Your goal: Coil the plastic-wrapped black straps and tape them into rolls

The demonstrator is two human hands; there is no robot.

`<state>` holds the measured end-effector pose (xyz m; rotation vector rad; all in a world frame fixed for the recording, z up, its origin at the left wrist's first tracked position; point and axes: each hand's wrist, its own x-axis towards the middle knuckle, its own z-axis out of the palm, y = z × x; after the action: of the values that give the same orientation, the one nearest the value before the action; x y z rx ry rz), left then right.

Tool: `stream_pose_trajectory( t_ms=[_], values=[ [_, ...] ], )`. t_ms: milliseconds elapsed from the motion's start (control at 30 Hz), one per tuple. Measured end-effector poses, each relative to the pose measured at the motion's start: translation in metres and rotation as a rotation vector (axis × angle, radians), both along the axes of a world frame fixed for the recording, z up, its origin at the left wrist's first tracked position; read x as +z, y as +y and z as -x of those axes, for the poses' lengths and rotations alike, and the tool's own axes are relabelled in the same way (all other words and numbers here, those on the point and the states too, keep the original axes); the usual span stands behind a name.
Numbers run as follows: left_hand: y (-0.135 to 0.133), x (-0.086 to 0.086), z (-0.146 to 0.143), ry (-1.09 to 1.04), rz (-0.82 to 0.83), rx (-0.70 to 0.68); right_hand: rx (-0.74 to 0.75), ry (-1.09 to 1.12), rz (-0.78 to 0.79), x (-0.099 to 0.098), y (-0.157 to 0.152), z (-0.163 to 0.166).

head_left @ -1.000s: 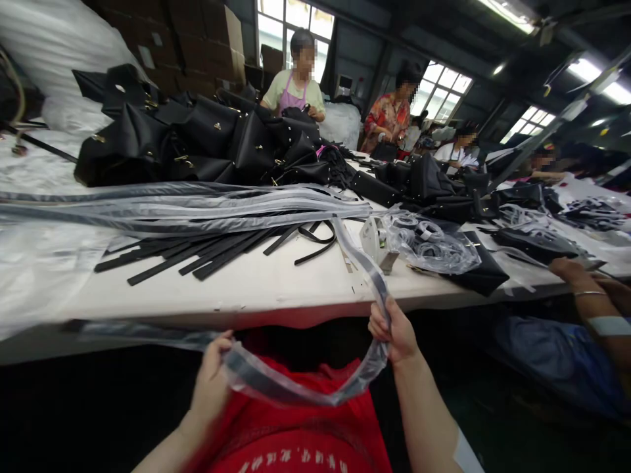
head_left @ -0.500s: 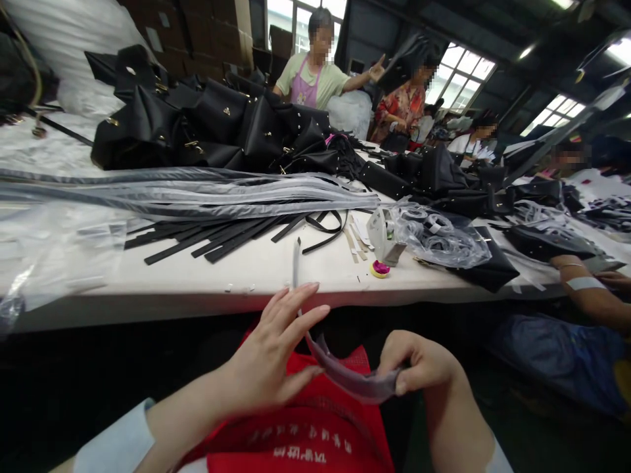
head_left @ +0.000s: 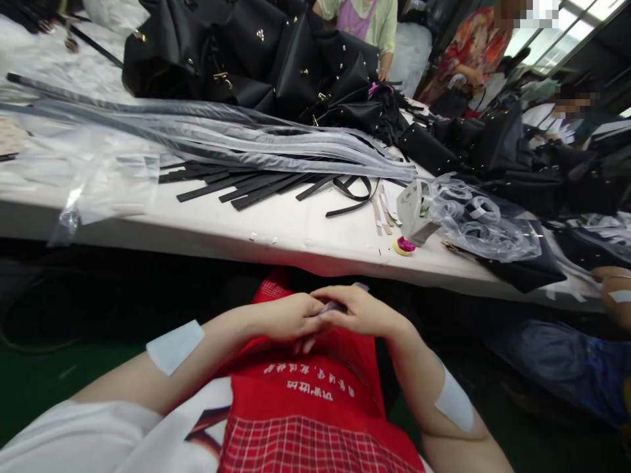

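The right hand [head_left: 363, 311] grips a greyish strip [head_left: 333, 307], mostly hidden; the left hand [head_left: 290, 316] touches the right, its hold indeterminable, before a red apron [head_left: 315, 371].

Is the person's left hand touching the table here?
Apart. The head view shows the left hand below the front edge of the table, with part of the red apron visible between them.

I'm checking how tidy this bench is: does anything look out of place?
Slightly: clear plastic film droops over the front edge of the table at the left, white scraps lie loose near that edge, and one black strap loops while the straight straps beside it do not. No spill is visible.
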<state>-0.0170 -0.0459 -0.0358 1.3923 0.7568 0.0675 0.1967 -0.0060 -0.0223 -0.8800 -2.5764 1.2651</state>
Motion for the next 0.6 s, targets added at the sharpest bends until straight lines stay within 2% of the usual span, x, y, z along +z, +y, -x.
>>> stream_pose_trajectory(
  t_ms=[67,167,233,367,500,600],
  values=[
    [0.008,-0.003,0.006,-0.007,0.011,-0.06,0.046,-0.036,0.13,-0.011,-0.006,0.014],
    [0.021,-0.012,0.034,-0.016,0.146,-0.23,-0.131,-0.039,0.178,-0.02,0.002,-0.005],
    [0.025,-0.019,0.055,-0.037,0.248,-0.279,-0.238,-0.043,0.181,-0.023,0.011,-0.028],
    [0.024,-0.028,0.082,-0.101,0.316,-0.164,-0.321,-0.081,0.2,-0.026,0.019,-0.057],
    [0.02,-0.035,0.086,-0.079,0.389,0.002,-0.348,-0.111,0.207,-0.027,0.022,-0.062],
    [0.021,-0.037,0.086,-0.051,0.37,0.114,-0.296,-0.092,0.235,-0.024,0.026,-0.064]
  ],
)
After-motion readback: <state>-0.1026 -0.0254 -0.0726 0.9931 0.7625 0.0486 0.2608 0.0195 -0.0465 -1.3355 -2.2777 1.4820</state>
